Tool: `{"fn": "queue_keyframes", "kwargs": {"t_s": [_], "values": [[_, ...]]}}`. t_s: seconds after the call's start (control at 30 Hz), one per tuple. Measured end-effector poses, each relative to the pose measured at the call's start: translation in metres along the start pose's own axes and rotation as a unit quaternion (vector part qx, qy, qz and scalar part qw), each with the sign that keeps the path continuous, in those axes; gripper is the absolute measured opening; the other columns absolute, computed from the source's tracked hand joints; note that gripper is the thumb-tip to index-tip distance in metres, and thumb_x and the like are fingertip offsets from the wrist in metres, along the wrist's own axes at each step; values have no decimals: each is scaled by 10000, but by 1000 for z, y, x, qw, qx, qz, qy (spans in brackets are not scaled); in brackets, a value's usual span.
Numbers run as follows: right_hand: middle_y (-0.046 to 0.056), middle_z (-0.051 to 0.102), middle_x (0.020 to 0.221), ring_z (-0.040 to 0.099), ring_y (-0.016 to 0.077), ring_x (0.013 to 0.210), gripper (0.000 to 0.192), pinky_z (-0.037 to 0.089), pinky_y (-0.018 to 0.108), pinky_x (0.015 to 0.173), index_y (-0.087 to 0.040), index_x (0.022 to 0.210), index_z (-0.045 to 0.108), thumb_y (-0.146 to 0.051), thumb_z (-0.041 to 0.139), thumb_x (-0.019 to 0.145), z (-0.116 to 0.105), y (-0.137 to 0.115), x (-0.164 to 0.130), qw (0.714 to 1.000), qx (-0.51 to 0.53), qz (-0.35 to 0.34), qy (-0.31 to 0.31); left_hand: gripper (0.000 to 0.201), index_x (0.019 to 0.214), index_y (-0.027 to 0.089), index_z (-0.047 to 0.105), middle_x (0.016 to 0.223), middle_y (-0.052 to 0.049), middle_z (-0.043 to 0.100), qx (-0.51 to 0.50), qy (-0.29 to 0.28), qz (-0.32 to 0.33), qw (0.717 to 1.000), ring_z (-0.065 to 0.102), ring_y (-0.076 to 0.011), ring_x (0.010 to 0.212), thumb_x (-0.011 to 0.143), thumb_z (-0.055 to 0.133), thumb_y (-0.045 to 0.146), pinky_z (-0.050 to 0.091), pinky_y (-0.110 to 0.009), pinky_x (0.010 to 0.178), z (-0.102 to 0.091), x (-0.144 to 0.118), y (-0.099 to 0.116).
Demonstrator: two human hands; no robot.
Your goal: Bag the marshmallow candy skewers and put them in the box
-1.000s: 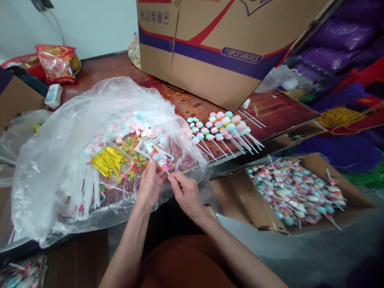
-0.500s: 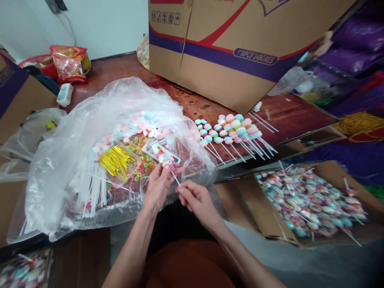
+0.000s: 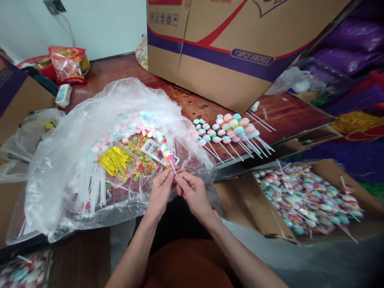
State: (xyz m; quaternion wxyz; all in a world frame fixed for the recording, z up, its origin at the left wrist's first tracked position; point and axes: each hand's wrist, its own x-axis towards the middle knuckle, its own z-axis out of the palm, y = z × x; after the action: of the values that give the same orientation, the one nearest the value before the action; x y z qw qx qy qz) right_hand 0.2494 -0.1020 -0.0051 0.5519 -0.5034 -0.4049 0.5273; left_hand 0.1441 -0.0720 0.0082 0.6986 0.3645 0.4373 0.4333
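Between my two hands is a marshmallow skewer point(image 3: 167, 152), its pastel pieces pointing up and away from me. My left hand point(image 3: 162, 186) pinches its white stick just below the lowest pink piece. Close against it, my right hand point(image 3: 192, 192) also has its fingertips closed on the stick. Beyond them, a printed wrapper packet point(image 3: 152, 150) lies over a heap of coloured candy rings point(image 3: 141, 168). A clear tray of gold twist ties point(image 3: 115, 160) and a bundle of white sticks point(image 3: 93, 188) lie to the left, on a large plastic bag point(image 3: 60, 160) holding loose marshmallows.
Several unwrapped marshmallow skewers point(image 3: 231, 128) lie along the table's right edge. An open carton point(image 3: 264, 216) at lower right is full of wrapped ones. A large cardboard box point(image 3: 210, 72) stands behind. A red snack bag point(image 3: 67, 66) sits at back left.
My left hand has moved from the marshmallows down to the stick, and my right hand has come up beside it. The pastel pieces now show uncovered. A person's hand at upper right is gone from view.
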Motion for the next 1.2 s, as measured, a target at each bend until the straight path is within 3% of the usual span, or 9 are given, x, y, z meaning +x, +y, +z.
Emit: {"fn": "queue_keyframes", "kwargs": {"t_s": [0.2,0.33,0.5,0.7,0.8,1.03,1.1,1.2], "values": [[-50,467,516,356,95,483,309,264,245,488,-190,686,591,-383,580,927,0,-1,-2,1000,-12,19,3,362,995,183,618,843,-37,720,17,118,60,991,713,-194,714,787,754,445,575,-313,672,-2,5,2],[-50,471,508,365,94,479,321,283,246,501,-191,661,573,-368,566,929,2,0,-5,1000,-24,17,6,297,991,211,650,871,-44,718,49,122,99,986,705,-198,728,797,754,409,542,-289,663,-4,11,-1],[-58,468,504,358,92,462,298,292,245,498,-193,682,579,-361,552,927,4,-4,-7,999,-32,19,8,193,930,242,698,734,-19,676,100,143,127,976,652,-205,697,832,708,408,481,-275,644,-8,12,-8],[-54,469,504,379,94,472,339,311,246,511,-195,633,546,-356,552,932,7,-11,-7,999,-39,10,1,147,796,235,645,579,34,544,277,197,184,922,452,-142,520,902,595,323,329,-258,563,-5,9,-4],[-54,469,510,378,93,479,349,314,242,518,-196,628,531,-354,548,938,7,-12,-5,999,-36,7,4,137,783,236,620,560,42,495,344,177,197,901,421,-141,512,903,569,279,294,-267,563,-5,8,-3],[-47,462,511,379,95,488,400,306,244,519,-196,588,500,-372,549,944,2,-13,1,999,-48,-5,-8,258,650,226,577,649,-4,527,351,12,250,903,477,-171,652,903,571,271,356,-275,667,-19,-4,9],[-47,468,517,382,95,490,384,312,245,526,-196,608,515,-376,547,946,3,-15,0,999,-52,-1,-14,250,679,220,607,659,-3,539,344,3,231,910,480,-165,655,915,580,295,369,-272,672,-25,-10,13],[-49,468,526,394,100,494,353,322,245,529,-197,647,536,-379,537,950,6,-17,-2,998,-60,1,-25,208,790,209,657,705,-1,586,265,9,183,947,523,-155,671,913,612,370,412,-260,686,-29,-16,17]]}}
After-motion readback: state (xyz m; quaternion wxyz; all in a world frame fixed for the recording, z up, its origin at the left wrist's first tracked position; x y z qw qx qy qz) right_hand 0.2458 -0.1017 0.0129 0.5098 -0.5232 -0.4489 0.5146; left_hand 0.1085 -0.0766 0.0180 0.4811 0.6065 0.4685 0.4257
